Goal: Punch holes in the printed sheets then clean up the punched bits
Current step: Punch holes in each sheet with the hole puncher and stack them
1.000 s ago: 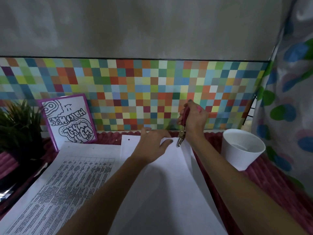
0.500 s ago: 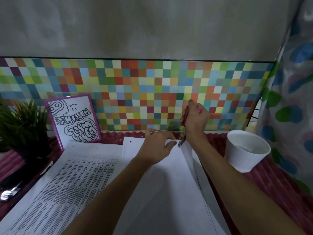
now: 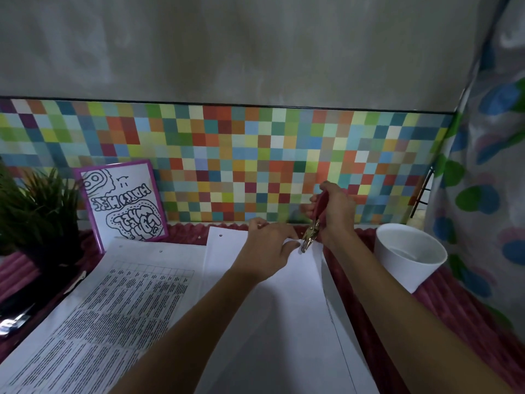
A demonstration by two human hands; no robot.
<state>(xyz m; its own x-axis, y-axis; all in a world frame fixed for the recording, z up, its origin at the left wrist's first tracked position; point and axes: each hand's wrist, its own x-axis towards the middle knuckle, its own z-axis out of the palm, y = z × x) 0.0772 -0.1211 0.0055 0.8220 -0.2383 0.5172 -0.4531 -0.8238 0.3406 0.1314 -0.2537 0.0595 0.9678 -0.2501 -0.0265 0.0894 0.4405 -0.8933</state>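
Note:
A blank white sheet [image 3: 272, 317] lies in the middle of the table, with one punched hole near its far left corner. My left hand [image 3: 267, 251] holds the sheet at its far edge, thumb and fingers on the paper. My right hand [image 3: 335, 211] grips a red-handled plier-type hole punch [image 3: 312, 228], whose metal jaws sit over the sheet's far right corner. A printed sheet [image 3: 113, 308] with dense text and punched holes at its far edge lies to the left.
A white cup [image 3: 409, 257] stands at the right on the pink ribbed cloth [image 3: 468, 322]. A purple-framed drawing [image 3: 125, 203] leans on the tiled wall. A green plant [image 3: 34, 211] is at the left, a metal object [image 3: 14, 322] below it. A dotted curtain [image 3: 488, 166] hangs at the right.
The view has shifted slightly; both hands stay at the sheet's far edge, the punch still at the far right corner.

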